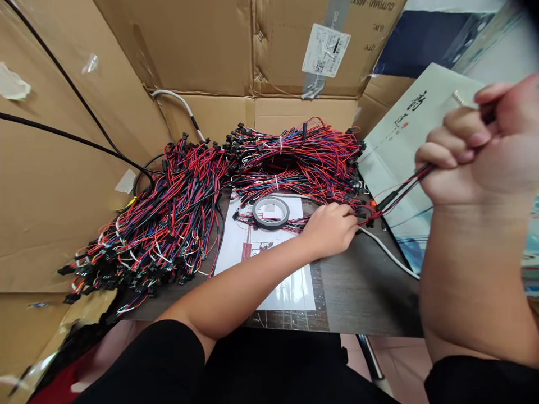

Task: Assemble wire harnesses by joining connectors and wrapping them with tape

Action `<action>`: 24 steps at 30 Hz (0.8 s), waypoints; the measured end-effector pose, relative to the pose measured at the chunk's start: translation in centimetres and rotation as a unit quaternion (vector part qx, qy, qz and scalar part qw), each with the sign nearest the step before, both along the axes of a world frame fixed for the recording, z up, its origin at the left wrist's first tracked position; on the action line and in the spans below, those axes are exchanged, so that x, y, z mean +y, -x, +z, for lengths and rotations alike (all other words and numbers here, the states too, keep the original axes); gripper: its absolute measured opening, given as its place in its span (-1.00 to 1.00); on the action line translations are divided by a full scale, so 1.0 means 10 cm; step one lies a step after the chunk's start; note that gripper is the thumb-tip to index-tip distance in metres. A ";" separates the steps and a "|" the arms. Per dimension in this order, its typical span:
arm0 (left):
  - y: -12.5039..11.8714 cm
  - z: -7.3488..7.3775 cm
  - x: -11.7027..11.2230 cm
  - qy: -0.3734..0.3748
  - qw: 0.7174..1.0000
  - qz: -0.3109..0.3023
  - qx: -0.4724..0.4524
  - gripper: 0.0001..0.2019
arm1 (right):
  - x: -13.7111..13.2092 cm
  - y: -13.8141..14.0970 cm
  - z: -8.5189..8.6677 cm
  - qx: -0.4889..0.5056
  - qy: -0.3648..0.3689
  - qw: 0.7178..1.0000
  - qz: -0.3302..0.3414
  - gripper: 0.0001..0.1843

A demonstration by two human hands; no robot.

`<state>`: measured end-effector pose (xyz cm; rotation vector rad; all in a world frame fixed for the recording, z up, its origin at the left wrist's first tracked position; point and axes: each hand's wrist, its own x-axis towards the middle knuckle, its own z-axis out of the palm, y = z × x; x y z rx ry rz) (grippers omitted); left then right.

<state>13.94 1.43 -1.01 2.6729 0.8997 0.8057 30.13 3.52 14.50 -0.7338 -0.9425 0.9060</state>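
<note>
Head view: right hand (475, 143) raised, closed in a fist round dark wires (388, 200) that slope down to the tabletop. Left hand (330, 230) rests curled over the thin wire bundle (297, 224), which lies partly under the tape roll (270, 213); fingertips hidden, grip cannot be told. Probable step: separating wires. Next move calls for a steady left hand.

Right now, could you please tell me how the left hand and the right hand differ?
The right hand is raised above the table, while the left hand is low, close to its surface. The right hand's palm side faces the camera; the left hand shows its back. The right hand is closed on wires; the left hand's grip is hidden. Both are bare.
</note>
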 end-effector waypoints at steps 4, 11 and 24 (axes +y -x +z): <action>0.00 0.02 0.04 0.010 0.998 -0.062 -0.001 -0.65 | 0.11 0.23 -0.25 0.040 -0.038 0.998 0.028 -0.47; 0.04 0.00 0.03 0.002 0.997 -0.077 0.004 -0.67 | 0.25 0.37 -0.66 -0.064 -0.159 0.982 -0.076 -0.49; 0.05 -0.05 0.03 0.013 0.999 -0.045 0.008 -0.74 | -0.25 -0.07 0.03 -0.117 0.006 0.984 0.133 -0.72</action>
